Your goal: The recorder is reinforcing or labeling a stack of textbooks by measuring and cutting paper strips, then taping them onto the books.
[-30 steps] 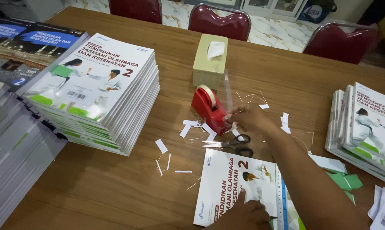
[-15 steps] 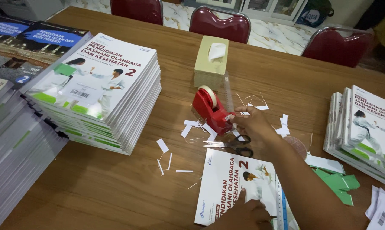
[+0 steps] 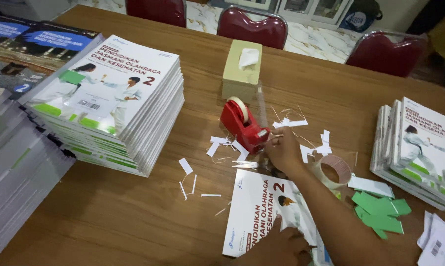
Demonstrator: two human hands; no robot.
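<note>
We are at the taping stage with one white-covered book (image 3: 262, 212) lying flat near the front edge of the wooden table (image 3: 134, 216), its cover up and its spine side toward the red tape dispenser (image 3: 243, 124). Our left hand (image 3: 281, 246) lies spread and unclenched on the lower part of that cover, pressing it down and gripping nothing. Our right hand (image 3: 283, 150) is up at the cutter end of the dispenser, fingertips pinched together on what looks to us like a strip of clear tape (image 3: 262, 106), which shows as a faint shiny band rising toward the tissue box (image 3: 242, 69); the pinch itself is partly hidden by the knuckles. White paper scraps (image 3: 222, 144) lie around the dispenser, a loose roll of tape (image 3: 333, 170) sits just beside our right forearm, and green paper pieces (image 3: 380, 212) lie beyond it. A tall stack of books (image 3: 109, 98) stands well apart on the left and a lower stack (image 3: 419, 143) on the right. As we judge it, the strip is being drawn but is not yet torn off, so the next move calls for a clean pull against the serrated edge, keeping the tape off itself, while the left hand holds the book from sliding
</note>
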